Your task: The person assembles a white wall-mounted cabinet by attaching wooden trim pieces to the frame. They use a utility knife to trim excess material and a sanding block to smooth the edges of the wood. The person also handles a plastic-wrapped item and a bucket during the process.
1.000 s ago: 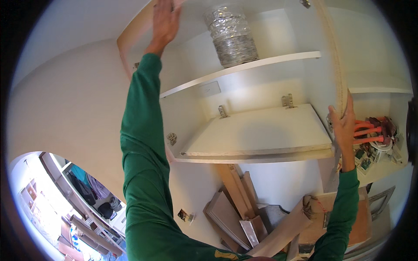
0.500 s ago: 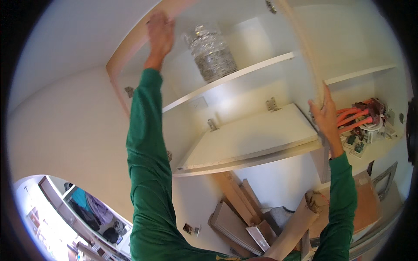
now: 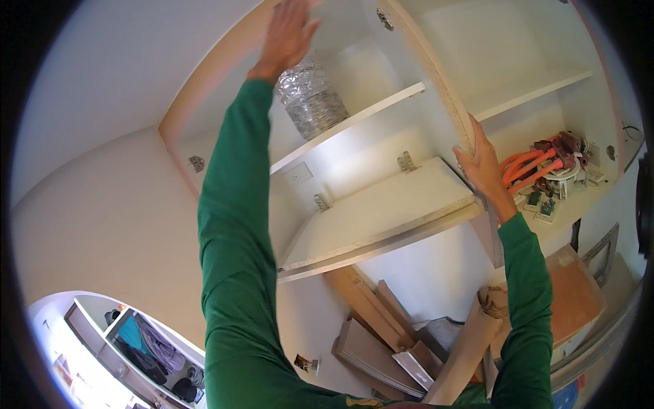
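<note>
Up high, the left hand (image 3: 289,31) reaches into the top of the wall cabinet (image 3: 204,102), just above the foil duct (image 3: 312,102), which passes behind the upper shelf (image 3: 354,123). To the right, the right hand (image 3: 482,167) grips the edge of the upright divider panel (image 3: 429,68). Below both sits the cabinet's bottom board (image 3: 381,211). Right of the divider, a bundle of hoses (image 3: 538,167) lies in the next compartment. Underneath, planks (image 3: 368,313) lean against the wall, with a cardboard tube (image 3: 470,347) to their right.

Panel (image 3: 436,75): I see a white board with raw chipboard edge, upright, tilted, between cupboard bays.
Cupboard (image 3: 381,211): white, open-fronted, wall-mounted.
</note>
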The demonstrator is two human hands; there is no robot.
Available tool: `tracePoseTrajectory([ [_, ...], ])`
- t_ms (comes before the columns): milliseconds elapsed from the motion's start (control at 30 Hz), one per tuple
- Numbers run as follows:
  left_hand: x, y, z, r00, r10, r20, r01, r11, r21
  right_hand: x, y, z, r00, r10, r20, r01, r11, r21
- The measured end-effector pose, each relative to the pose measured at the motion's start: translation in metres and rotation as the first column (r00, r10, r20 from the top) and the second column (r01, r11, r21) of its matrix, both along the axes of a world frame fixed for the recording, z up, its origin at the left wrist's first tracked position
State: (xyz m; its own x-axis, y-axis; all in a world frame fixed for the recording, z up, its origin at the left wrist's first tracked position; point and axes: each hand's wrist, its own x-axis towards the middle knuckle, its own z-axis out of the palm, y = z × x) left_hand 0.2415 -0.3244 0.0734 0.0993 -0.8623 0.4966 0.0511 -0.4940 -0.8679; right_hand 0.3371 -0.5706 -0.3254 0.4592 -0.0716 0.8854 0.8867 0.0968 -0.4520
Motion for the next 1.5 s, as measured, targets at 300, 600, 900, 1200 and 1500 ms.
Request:
tracePoseTrajectory([
  [300,-0.085,0.149,0.001,0.946,0.21,0.247,-0.04,0.832,-0.553,0.001,0.009,-0.007,0.994,0.01,0.107,-0.015,0.999,0.04],
  [600,0.074,-0.103,0.015,0.975,0.213,0.058,-0.201,0.965,-0.166,-0.003,0.003,-0.004,0.995,0.023,0.098,-0.026,0.999,0.035],
  [900,0.007,-0.013,0.018,0.989,0.143,-0.049,-0.146,0.988,-0.057,0.0,-0.011,0.001,1.0,0.002,0.006,-0.002,1.0,-0.029],
  [1200,-0.117,0.21,0.029,0.936,0.351,0.012,-0.269,0.739,-0.618,-0.009,0.006,-0.003,0.993,0.12,0.021,-0.12,0.993,0.005],
  [1500,0.085,-0.134,0.0,0.988,0.151,-0.033,-0.154,0.948,-0.28,0.017,0.007,-0.006,0.995,-0.031,0.094,0.031,1.0,0.005],
])
